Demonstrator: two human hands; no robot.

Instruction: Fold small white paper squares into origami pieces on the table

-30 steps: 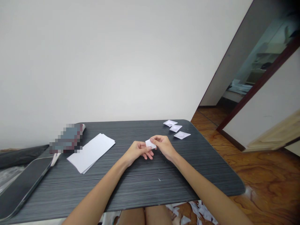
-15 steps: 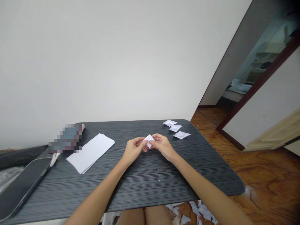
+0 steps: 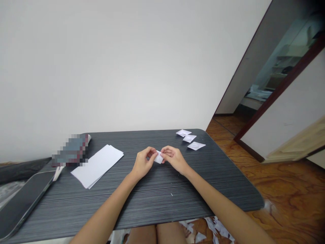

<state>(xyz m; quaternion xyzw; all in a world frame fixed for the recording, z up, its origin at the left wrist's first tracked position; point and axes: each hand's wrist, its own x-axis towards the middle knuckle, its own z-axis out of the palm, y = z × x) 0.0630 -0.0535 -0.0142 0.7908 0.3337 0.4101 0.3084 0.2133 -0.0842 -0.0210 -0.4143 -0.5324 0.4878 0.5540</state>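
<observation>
A small folded piece of white paper is held over the middle of the dark table. My left hand pinches its left side between thumb and fingers. On the opposite side, my right hand grips it the same way, thumb on top. The fingertips cover its edges, so the full shape of the fold is hidden. To the right lie three folded paper boats, the nearest paper boat a little apart from the middle one and the far one.
A stack of white paper sheets lies left of my hands. Beyond it are a blurred-out object and a dark tray-like panel at the left edge. Paper scraps lie below the table. A wall stands behind.
The folded paper has tilted and moved slightly down and left between my fingers. Both hands have shifted their pinch on it; the other things stay in place.
</observation>
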